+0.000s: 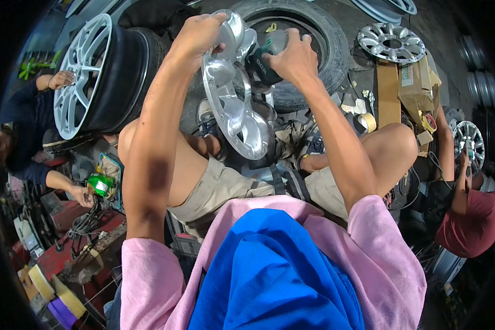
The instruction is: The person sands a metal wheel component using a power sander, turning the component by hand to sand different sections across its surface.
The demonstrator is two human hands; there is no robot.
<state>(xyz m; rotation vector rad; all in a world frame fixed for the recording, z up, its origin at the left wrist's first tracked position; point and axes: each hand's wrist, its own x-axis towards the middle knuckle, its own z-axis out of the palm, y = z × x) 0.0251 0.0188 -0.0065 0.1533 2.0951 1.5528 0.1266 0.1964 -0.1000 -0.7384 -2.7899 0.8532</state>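
Silvery, shiny metal with rounded openings, a wheel cover or rim part [231, 113], stands tilted between the person's knees. My left hand [201, 34] is closed round its upper edge. My right hand [296, 55] grips a dark green and black power tool [264, 63] from above, against the right side of the metal part. The tool's working face is hidden. Behind both lies a tire [327, 55] on the floor.
At the left a co-worker's hand [62, 80] touches a white wheel [82, 77]. Another co-worker in a red top [470, 223] is at the right, by a silver wheel [470, 140]. A round silver cover [391, 43] rests above a cardboard box [415, 88].
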